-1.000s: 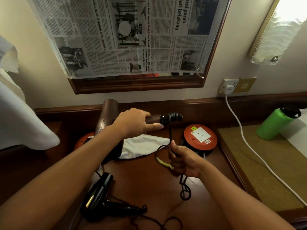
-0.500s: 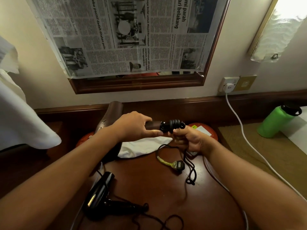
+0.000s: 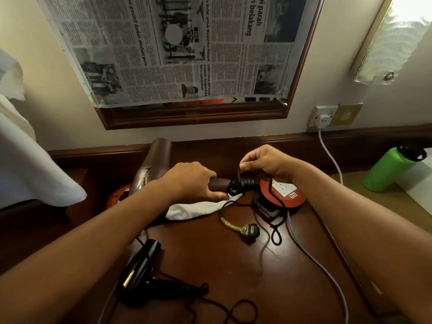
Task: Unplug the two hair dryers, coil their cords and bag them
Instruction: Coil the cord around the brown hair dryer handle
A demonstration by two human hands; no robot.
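My left hand [image 3: 190,182] grips the handle of a brown hair dryer [image 3: 153,169], held above the wooden desk. Its black cord [image 3: 247,184] is wound in several turns round the handle's end. My right hand [image 3: 264,163] pinches the cord just above those turns. The loose end trails down to a black plug [image 3: 251,230] with a yellowish sleeve lying on the desk. A black hair dryer [image 3: 140,270] lies at the near left, its cord [image 3: 233,309] loose beside it. A white cloth bag [image 3: 198,208] lies under the brown dryer.
An orange extension reel [image 3: 284,192] with a socket sits right of my hands; its grey cable [image 3: 322,270] runs toward me. A white plug [image 3: 323,119] sits in the wall socket. A green bottle [image 3: 390,170] stands far right. White fabric [image 3: 30,164] hangs at left.
My right hand rose from below the handle to above it, carrying the cord round the handle. The hanging length of cord has shortened. My left hand kept its grip.
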